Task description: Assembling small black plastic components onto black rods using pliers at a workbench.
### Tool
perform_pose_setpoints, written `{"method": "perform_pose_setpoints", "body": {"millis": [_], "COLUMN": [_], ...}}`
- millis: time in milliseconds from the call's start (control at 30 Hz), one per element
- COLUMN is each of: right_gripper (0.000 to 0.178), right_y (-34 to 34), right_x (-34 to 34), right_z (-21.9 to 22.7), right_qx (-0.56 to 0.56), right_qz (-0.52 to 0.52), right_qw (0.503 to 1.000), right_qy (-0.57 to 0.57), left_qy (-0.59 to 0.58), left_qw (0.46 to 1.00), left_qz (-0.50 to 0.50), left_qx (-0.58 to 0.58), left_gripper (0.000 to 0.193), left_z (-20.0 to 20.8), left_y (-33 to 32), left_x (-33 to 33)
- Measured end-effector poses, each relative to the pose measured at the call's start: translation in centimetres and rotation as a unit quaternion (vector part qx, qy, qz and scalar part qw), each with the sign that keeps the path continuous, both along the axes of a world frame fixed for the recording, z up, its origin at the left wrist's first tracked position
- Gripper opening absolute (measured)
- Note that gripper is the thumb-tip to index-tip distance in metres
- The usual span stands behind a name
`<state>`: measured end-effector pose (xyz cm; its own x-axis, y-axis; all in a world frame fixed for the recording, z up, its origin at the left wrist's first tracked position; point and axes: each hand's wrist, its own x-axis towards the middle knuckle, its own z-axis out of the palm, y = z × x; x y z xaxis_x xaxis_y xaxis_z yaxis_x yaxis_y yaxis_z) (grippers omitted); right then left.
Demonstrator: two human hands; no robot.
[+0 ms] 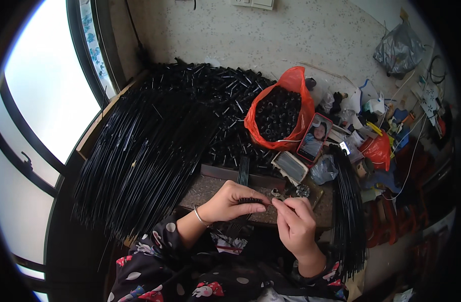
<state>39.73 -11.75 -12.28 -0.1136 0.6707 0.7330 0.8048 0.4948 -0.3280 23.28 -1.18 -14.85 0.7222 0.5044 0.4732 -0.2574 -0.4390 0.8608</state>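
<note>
My left hand [232,200], with a bangle at its wrist, is closed over the near edge of the workbench. Between its thumb and fingers shows a row of small black ends [251,201]. Several thin black rods [244,170] pass under that hand, their far ends spread toward a heap of short black tubes [225,83]. Close against the left fingertips, my right hand [295,221] is closed in a pinch; what it holds is too small to make out. Just beyond the fingers lie a small metal fitting [276,193] and a cluster of small metal pieces [302,191].
Long black rods [145,156] cover the bench's left side; another bundle [347,211] hangs at the right. A red plastic bag [250,118] holds short black pieces. Before it stand a phone [315,138] and an open shallow box [291,168]. Clutter with a red bag [376,151] fills the right.
</note>
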Motion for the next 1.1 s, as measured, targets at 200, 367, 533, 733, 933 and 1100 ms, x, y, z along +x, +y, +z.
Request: {"method": "perform_pose_setpoints", "body": {"millis": [200,367,533,733,933,1100], "right_gripper": [0.031,0.03,0.032,0.035,0.027,0.015], "right_y": [-0.7,0.0,0.5,1.3,0.4,1.1], "right_x": [-0.1,0.4,0.2,-1.8,-1.2,-1.3], "right_z": [0.1,0.8,1.2,2.2,2.7,2.2], "right_qx": [0.02,0.022,-0.007,-0.048,-0.14,-0.406], "right_qz": [0.018,0.048,0.113,0.141,0.124,0.537], "right_qw": [0.999,0.993,0.993,0.987,0.982,0.736], "right_qy": [-0.04,-0.102,-0.045,-0.053,0.016,0.069], "left_qy": [-0.007,0.029,0.012,0.169,0.388,0.399], "left_qw": [0.999,0.996,0.994,0.983,0.852,0.773], "left_qz": [-0.003,-0.018,-0.039,-0.062,0.186,0.164], "left_qx": [0.043,0.083,0.098,0.036,0.3,0.466], "left_gripper": [0.022,0.023,0.022,0.032,0.079,0.085], "left_z": [0.2,-0.2,-0.3,-4.0,-11.6,-12.3], "left_y": [-0.6,-0.5,-0.6,-0.3,-1.4,-1.1], "left_x": [0.2,0.1,0.2,0.0,-0.2,-0.1]}}
